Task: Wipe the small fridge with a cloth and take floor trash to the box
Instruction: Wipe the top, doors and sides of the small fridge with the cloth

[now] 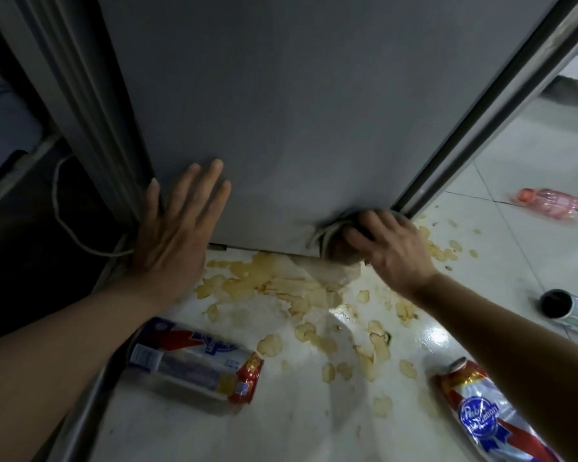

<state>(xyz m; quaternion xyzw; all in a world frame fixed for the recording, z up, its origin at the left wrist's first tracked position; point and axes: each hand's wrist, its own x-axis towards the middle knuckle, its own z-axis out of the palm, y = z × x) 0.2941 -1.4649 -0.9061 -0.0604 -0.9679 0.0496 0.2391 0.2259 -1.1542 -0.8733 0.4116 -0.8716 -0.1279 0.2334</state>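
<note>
Low, right hand (389, 250) on cloth (336, 246)

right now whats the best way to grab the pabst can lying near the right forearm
Grip the Pabst Blue Ribbon can across its round body, about midway along, coming down from above. It lies on its side on the tiled floor, so the curved wall faces up and its ends point sideways. The right hand is busy holding the cloth; the left hand, flat on the fridge, looks freer.

A pale cord (64, 211) loops down the dark gap left of the appliance, above white floor tiles (521, 155).
</note>
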